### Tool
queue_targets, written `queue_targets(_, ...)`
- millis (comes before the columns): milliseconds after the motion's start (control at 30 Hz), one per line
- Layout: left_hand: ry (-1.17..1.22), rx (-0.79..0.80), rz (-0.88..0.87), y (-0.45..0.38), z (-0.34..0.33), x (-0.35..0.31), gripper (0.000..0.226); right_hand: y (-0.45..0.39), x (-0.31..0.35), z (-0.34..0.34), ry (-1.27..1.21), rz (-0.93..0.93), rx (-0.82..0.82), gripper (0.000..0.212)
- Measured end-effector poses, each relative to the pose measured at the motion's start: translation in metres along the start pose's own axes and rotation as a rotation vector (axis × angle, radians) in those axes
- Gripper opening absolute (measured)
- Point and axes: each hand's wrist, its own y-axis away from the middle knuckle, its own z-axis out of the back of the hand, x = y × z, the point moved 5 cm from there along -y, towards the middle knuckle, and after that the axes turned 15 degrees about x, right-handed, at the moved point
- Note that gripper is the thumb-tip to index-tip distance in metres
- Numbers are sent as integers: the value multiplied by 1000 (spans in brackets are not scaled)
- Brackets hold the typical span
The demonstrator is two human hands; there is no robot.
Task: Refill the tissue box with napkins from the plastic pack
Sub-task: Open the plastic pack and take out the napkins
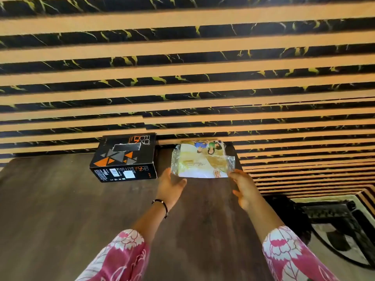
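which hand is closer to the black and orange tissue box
Left. The left hand is at the plastic pack's near left corner, just right of the tissue box. The right hand is at the pack's near right corner, farther from the box.

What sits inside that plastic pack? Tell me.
Through the clear wrap of the plastic pack, a white napkin stack shows at its near edge. Printed cartoon artwork covers the rest, so the quantity cannot be seen.

Black-and-orange cardboard tissue box [124,157] and clear plastic napkin pack [202,158], centre frame.
Box closed, upright, left; pack just right, lying flat.
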Motion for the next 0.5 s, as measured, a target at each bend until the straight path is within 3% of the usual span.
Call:
queue_targets(200, -11, 36, 5, -20, -3, -6, 37, -17, 3, -4, 9, -37, 37, 18)
queue_targets(400, 52, 58, 21, -18, -8, 14, 48, -18, -7, -4, 85, -9, 60, 17)
queue_targets(500, 58, 98, -34, 3, -10, 15, 41, -5, -19, -4, 108, 1, 76, 17)
